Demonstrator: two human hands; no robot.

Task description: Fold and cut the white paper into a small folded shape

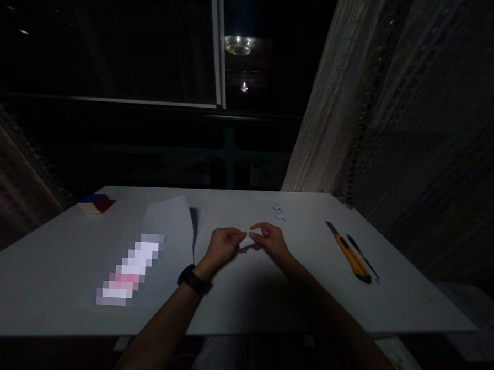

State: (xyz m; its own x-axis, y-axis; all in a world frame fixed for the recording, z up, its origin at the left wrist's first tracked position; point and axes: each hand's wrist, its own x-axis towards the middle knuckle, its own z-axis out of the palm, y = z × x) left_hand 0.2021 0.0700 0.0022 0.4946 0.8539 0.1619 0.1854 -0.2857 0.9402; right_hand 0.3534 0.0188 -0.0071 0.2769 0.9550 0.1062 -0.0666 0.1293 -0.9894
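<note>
Both my hands meet over the middle of a white table (290,303) in dim light. My left hand (224,247), with a black watch on its wrist, is closed in a pinch on a small white piece of paper (247,241). My right hand (271,241) pinches the same piece from the other side. The piece is held just above the tabletop, and most of it is hidden by my fingers.
White sheets of paper (168,225) lie left of my hands. A yellow utility knife (350,253) and a dark pen (362,256) lie at the right. Small paper scraps (279,211) sit beyond my hands. A red and blue block (96,202) rests at the far left.
</note>
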